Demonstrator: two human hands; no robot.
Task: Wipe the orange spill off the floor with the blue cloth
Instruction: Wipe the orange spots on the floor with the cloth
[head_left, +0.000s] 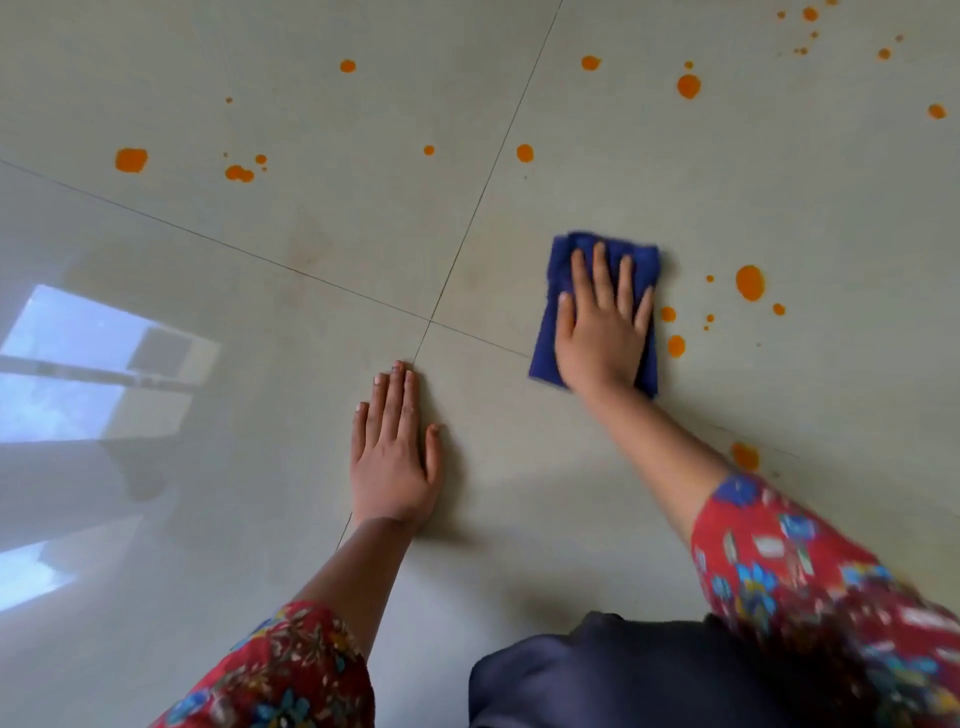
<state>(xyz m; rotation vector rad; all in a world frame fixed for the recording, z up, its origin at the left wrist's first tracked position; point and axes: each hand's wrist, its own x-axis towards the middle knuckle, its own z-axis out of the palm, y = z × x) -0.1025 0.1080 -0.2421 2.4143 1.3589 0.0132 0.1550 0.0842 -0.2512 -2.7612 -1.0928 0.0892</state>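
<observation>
Far left, on the glossy, pale grey-green floor (260, 291): a bright window reflection (93, 364), rectangular and hazy. Above it, toward the top, part of the orange spill (131, 159): one squarish blob, a paired smear and small round dots, all opaque, saturated and flat on the tile. Lower left, a left sleeve (280, 670) of thin red fabric printed with flowers.

Next, the left hand (395, 457), laid palm-down on bare tile. Fingers straight and close together, thumb out to the side, holding nothing. Fingertips just below the crossing of the thin dark grout lines (430, 320).

Right of that crossing, the blue cloth (558, 275): deep royal blue, folded into a thick rectangle, fuzzy like terry or microfibre, far edge blurred. Lying flat on the floor, right of centre. Pressed on top of it, the right hand (602, 332), palm down, fingers straight and slightly spread, not curled round the fabric.

Just beside the cloth's right edge, more of the spill in round and oval drops, the largest oval a little farther right. Others strewn toward the top right corner, and one patch beside the right forearm. Lower right, the right sleeve (810, 587), same red floral print, blurred. Bottom centre, dark smooth fabric (597, 675).
</observation>
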